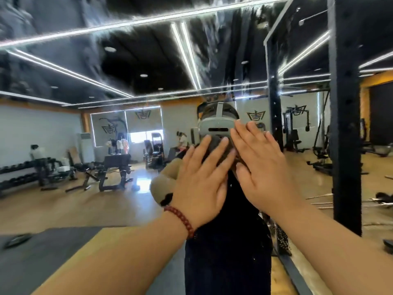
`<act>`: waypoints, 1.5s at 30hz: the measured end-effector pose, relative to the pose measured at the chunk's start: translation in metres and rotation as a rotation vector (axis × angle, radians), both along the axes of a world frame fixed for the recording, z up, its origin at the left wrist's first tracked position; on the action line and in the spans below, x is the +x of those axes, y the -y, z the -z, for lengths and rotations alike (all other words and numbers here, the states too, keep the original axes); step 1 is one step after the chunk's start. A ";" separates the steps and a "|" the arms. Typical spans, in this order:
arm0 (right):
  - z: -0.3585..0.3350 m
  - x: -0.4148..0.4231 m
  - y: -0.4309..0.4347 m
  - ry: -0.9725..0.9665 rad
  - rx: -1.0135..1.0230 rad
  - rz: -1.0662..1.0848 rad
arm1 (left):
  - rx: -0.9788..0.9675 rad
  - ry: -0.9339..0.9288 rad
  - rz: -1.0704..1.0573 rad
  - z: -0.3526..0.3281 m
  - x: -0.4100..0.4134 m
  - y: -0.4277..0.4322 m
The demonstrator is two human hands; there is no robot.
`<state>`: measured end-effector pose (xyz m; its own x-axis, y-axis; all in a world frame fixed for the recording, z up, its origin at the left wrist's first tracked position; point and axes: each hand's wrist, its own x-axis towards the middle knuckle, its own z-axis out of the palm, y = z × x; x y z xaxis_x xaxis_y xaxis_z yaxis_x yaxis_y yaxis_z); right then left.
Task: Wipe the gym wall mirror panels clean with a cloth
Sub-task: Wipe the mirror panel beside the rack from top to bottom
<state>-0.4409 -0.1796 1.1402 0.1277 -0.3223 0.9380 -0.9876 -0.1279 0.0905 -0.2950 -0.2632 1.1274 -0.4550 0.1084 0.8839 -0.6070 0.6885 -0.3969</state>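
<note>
Overhead, streaked mirror [148,60], reflected gym, wooden floor [63,205]

A person's left hand [200,177] and right hand [261,167] press a dark cloth [217,145] flat against a streaked gym mirror [106,60], fingers straight, a black rack post [345,124] right of the grip.

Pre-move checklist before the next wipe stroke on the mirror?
1. Cloth under both hands: ok, dark cloth shows between the fingers.
2. Left hand flat, fingers straight: ok.
3. Right hand flat, fingers straight: ok.
4. Mirror above already clean: not ok, streaks show.
5. Black rack post clear of a rightward stroke: cannot tell.
6. Cloth wetness: cannot tell.
</note>
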 end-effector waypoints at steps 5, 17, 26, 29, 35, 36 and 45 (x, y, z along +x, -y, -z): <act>0.032 0.001 -0.003 0.002 0.043 0.037 | -0.006 -0.036 -0.038 -0.017 0.028 0.015; 0.064 0.007 -0.008 0.017 0.105 0.095 | -0.095 0.129 -0.089 0.041 0.035 0.019; 0.108 0.034 -0.007 0.102 0.138 0.082 | 0.026 -0.131 -0.090 0.077 0.023 0.015; 0.121 0.039 -0.006 0.078 0.153 0.104 | -0.030 0.125 -0.070 0.093 0.040 0.018; 0.137 0.043 -0.005 0.107 0.178 0.173 | 0.144 -0.385 -0.104 0.048 0.061 0.029; 0.141 0.045 -0.004 0.113 0.180 0.184 | 0.162 -0.419 -0.098 0.051 0.056 0.028; 0.179 0.036 -0.004 0.050 0.226 0.288 | -0.038 0.129 -0.119 0.132 0.058 0.023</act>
<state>-0.4045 -0.1754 0.9612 -0.0424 -0.5378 0.8420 -0.9885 0.1449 0.0428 -0.2370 -0.2866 0.9953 -0.5763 0.0790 0.8134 -0.6253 0.5983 -0.5011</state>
